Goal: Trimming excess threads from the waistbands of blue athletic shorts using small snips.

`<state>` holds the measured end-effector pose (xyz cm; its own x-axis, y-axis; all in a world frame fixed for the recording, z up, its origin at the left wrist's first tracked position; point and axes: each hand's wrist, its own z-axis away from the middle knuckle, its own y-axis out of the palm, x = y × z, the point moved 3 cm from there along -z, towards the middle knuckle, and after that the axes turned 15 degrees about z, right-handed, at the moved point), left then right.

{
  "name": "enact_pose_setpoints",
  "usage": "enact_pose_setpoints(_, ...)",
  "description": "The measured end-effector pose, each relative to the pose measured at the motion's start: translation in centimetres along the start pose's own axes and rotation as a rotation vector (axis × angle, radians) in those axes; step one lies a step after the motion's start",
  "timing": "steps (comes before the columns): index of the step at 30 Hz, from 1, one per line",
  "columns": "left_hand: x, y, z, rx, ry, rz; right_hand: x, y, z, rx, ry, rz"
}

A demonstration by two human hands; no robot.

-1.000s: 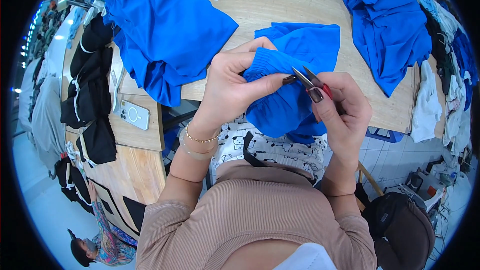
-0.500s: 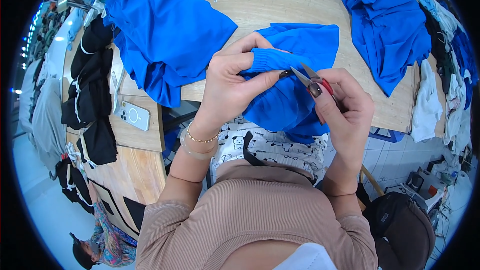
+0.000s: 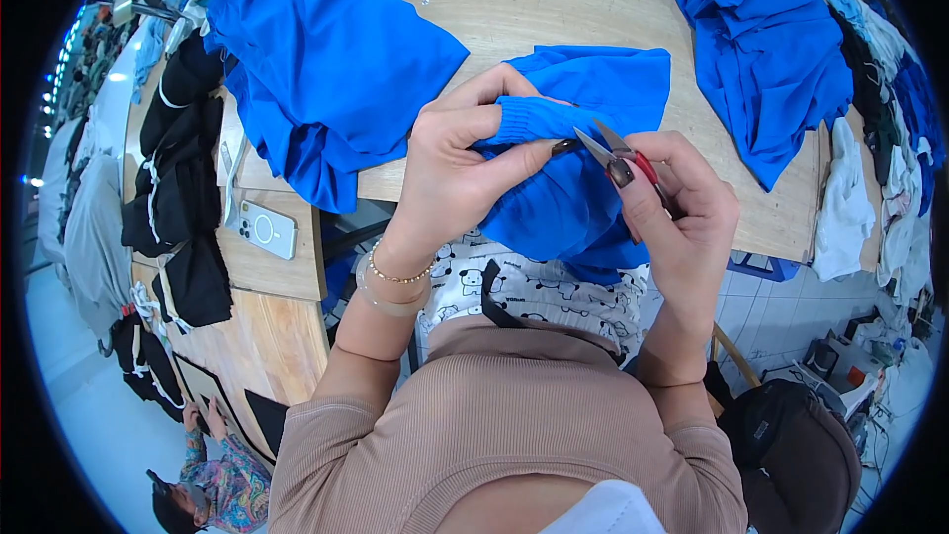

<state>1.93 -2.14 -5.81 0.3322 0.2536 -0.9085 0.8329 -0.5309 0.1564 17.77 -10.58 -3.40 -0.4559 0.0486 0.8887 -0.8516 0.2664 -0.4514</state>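
Observation:
Between my hands hangs a blue garment (image 3: 563, 203) with a gathered, elastic-looking band; part of it lies on the wooden table (image 3: 514, 0) and part drops toward my lap. My left hand (image 3: 460, 163) pinches the gathered band between thumb and fingers. In my right hand (image 3: 687, 203) is a pair of small thread snips (image 3: 611, 150) with red handles. Their two pointed blades are apart and reach to the edge of the band, close to my left thumb. Any thread at the tips is too fine to make out.
Blue fabric piles lie at left (image 3: 326, 69) and right (image 3: 776, 59) on the table. Bundled black garments (image 3: 178, 178) and a phone (image 3: 267, 228) are at the left. White cloth (image 3: 842, 203) hangs at the right edge. A co-worker (image 3: 222, 480) is at lower left; a dark chair (image 3: 791, 445) stands lower right.
My hands, the garment and the snips stay almost in place; the right hand shifts very slightly. The co-worker at lower left has moved, and both of that person's hands now show.

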Motion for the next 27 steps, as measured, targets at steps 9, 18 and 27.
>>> enact_pose_setpoints(9, 0.1, -0.2, 0.2, 0.002, -0.007, 0.003, 0.1, 0.1, -0.2, 0.025, -0.022, 0.023)
enact_pose_setpoints(18, -0.1, 0.2, -0.3, 0.060, -0.091, 0.071, -1.2, 0.7, 0.2, 0.010, -0.128, -0.358)
enact_pose_setpoints(27, 0.6, 0.1, -0.2, 0.084, 0.006, 0.069, -0.6, -0.5, -0.1, 0.016, -0.148, -0.343)
